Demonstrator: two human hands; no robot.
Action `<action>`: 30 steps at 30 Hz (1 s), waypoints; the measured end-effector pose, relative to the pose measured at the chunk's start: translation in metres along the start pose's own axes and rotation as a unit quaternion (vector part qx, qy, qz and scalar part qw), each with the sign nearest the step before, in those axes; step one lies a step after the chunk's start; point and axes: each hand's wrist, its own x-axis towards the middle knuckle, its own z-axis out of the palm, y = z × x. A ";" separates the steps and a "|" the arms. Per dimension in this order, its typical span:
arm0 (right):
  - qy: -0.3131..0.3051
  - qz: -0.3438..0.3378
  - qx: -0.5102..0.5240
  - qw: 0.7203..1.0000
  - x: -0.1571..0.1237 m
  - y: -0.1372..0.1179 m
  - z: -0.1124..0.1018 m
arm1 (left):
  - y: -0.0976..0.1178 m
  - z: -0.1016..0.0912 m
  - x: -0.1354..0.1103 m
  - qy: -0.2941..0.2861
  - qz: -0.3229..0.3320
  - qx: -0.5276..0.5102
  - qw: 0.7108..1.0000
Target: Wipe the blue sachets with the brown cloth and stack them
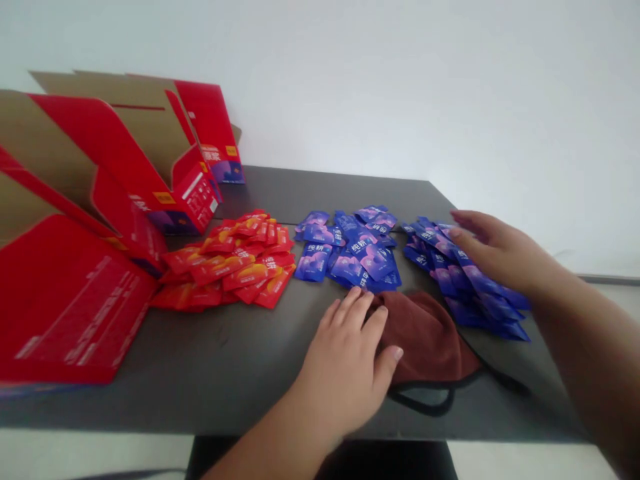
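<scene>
My left hand lies flat with fingers spread on the left edge of a brown cloth near the front of the dark table. My right hand rests open, fingers stretched out, on top of a pile of blue sachets at the right. A second pile of blue sachets lies just beyond my left hand. A heap of red sachets sits further left.
Opened red cardboard boxes stand and lie along the table's left side, one flap flat on the surface. A black strap trails from under the cloth near the front edge. A white wall stands behind.
</scene>
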 end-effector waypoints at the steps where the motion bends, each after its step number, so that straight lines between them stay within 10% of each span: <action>1: -0.025 -0.033 0.002 0.999 0.018 -0.013 0.008 | 0.000 0.002 -0.001 0.000 0.001 -0.005 1.000; 11: -0.255 -0.177 -0.101 0.945 0.196 -0.079 0.111 | -0.009 0.018 -0.001 -0.010 0.016 -0.026 0.999; 16: -0.280 -0.175 -0.121 0.936 0.216 -0.074 0.139 | -0.011 0.019 0.000 -0.010 0.032 -0.019 0.999; 30: -0.307 -0.140 -0.178 0.924 0.225 -0.057 0.119 | -0.006 0.018 -0.002 0.004 0.038 -0.014 0.999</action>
